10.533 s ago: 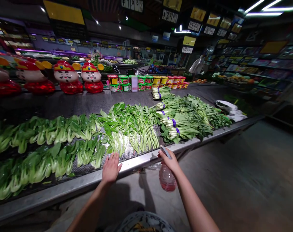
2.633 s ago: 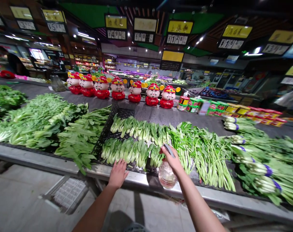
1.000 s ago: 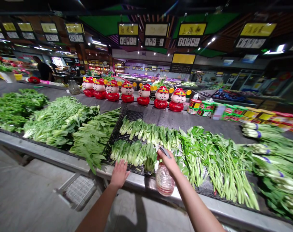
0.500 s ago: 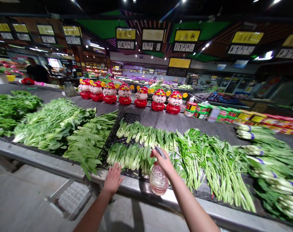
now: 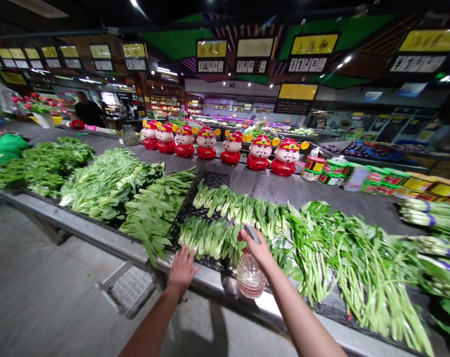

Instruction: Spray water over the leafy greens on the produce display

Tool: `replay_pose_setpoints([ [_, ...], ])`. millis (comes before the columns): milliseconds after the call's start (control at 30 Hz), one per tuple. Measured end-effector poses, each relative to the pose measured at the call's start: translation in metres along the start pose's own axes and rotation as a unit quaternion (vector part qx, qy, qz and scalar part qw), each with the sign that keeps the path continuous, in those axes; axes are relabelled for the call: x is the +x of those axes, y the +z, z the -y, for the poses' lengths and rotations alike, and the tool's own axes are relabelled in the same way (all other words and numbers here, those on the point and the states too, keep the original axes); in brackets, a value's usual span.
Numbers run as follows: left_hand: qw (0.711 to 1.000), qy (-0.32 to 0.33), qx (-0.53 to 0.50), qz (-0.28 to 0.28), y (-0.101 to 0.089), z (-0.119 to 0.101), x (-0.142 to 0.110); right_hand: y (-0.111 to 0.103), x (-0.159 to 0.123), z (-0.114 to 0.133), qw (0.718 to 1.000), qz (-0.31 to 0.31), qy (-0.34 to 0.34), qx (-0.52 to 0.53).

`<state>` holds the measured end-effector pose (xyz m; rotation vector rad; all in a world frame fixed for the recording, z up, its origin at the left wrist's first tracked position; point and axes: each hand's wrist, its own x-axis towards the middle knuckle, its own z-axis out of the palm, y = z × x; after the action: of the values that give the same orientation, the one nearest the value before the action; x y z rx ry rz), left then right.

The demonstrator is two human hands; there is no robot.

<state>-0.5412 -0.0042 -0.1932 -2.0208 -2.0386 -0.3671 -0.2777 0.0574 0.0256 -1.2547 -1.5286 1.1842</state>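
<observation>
Your left hand (image 5: 181,271): fingers (image 5: 184,258) released, spread on the steel rim (image 5: 210,283) of the display table | your right hand (image 5: 256,248): fingers clenched around the neck of a plastic spray bottle (image 5: 251,273), which hangs over the rim | bok choy (image 5: 217,239) in rows on a black mesh tray (image 5: 210,179) just ahead of both hands | choy sum (image 5: 353,267) to the right

The view had swung left since the first picture: heaps of leafy greens (image 5: 109,186) and a black crate (image 5: 208,179) had come in left of the right grip (image 5: 255,249) on the spray bottle (image 5: 250,275), and more red figurines (image 5: 206,145) now stood beyond it.
</observation>
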Motion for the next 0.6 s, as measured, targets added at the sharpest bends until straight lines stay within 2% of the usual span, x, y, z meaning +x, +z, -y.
replay_pose_setpoints([
  [133,1.000,0.002,-0.001,0.011,-0.004,0.000,-0.002,0.013,0.011,0.005,1.000,-0.001,-0.013,-0.016],
  [267,1.000,0.001,0.001,0.017,-0.006,-0.001,-0.003,0.022,0.016,-0.004,1.000,0.000,-0.008,-0.024],
  [433,1.000,0.001,0.005,0.024,-0.005,-0.001,-0.003,0.020,0.010,-0.007,1.000,0.004,-0.002,-0.023],
  [600,1.000,0.003,0.010,-0.002,0.001,-0.001,-0.004,0.016,0.015,0.003,1.000,-0.008,-0.016,-0.022],
])
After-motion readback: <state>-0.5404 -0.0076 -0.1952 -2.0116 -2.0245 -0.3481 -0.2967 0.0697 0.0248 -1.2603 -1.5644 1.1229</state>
